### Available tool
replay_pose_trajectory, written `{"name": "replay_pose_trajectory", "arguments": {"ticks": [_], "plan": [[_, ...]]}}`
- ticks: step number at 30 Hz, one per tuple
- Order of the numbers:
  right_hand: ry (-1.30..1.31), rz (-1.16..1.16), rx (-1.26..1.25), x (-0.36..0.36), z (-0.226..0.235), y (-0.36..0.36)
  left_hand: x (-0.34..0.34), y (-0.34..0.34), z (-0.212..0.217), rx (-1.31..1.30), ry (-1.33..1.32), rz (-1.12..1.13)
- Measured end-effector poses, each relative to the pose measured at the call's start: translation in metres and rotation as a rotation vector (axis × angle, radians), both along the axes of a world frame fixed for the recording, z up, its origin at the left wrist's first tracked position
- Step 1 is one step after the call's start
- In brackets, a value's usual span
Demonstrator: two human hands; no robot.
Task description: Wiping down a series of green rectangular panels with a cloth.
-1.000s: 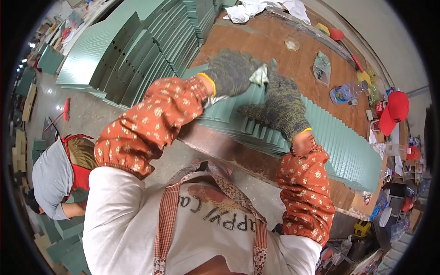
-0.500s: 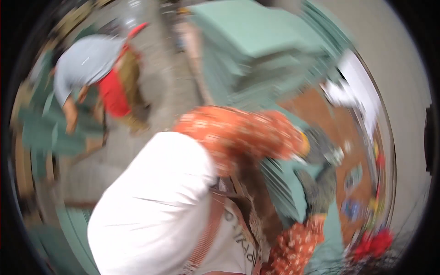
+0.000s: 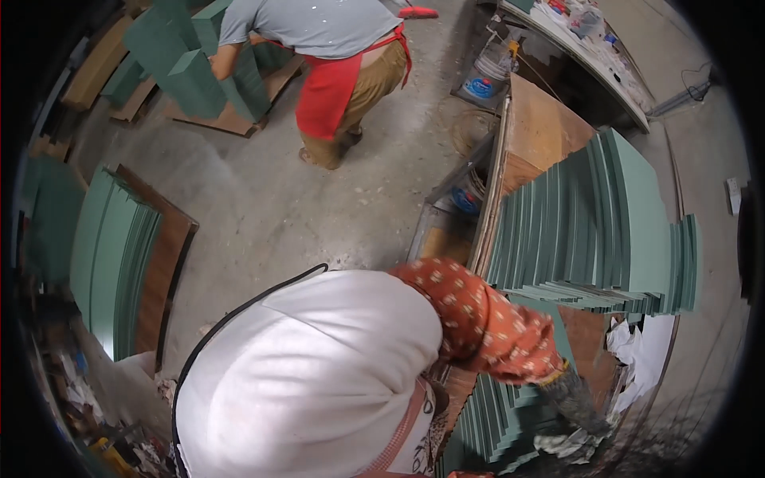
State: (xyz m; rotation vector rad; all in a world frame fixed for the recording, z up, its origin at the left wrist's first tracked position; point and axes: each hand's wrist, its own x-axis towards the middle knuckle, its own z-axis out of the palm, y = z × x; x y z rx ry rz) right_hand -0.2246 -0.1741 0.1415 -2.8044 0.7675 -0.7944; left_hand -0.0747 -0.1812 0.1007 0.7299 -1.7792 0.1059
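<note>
My left arm, in an orange patterned sleeve, reaches to the right over the workbench. My gloved left hand [image 3: 575, 398] is closed on a crumpled whitish rag [image 3: 570, 446]. It is beside a row of thin green sheets [image 3: 502, 422] near the lower edge. Beyond the arm, a large stack of green sheets [image 3: 574, 223] stands on edge on the bench. My right hand is out of view; only a scrap of orange sleeve [image 3: 470, 475] shows at the bottom.
A co-worker in a red apron [image 3: 327, 92] bends over green blocks [image 3: 195, 84] at the upper left. More green sheets [image 3: 107, 263] lean on a brown board [image 3: 167, 271] at the left. Buckets [image 3: 484, 80] stand below the benches. White paper [image 3: 629, 346] lies near the right edge.
My view has swung, so the co-worker and the stacks appear shifted. My left hand shows lower in view with the whitish rag. My right hand has gone out of view.
</note>
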Motion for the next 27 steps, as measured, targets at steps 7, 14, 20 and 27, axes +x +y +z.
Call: {"name": "replay_pose_trajectory", "arguments": {"ticks": [7, 14, 20, 27], "plan": [[-0.007, 0.050, 0.102, 0.011, -0.018, -0.006, 0.086, 0.104, -0.032, 0.943, 0.060, 0.648], [0.280, -0.277, 0.163, 0.018, 0.014, 0.005, 0.077, 0.103, -0.028, 0.967, 0.013, 0.504], [0.135, -0.247, 0.238, 0.045, 0.017, 0.001, 0.122, 0.111, -0.080, 0.760, 0.547, 0.108], [0.252, -0.373, 0.283, 0.042, 0.018, -0.018, 0.119, 0.099, -0.075, 0.591, -0.511, 0.440]]}}
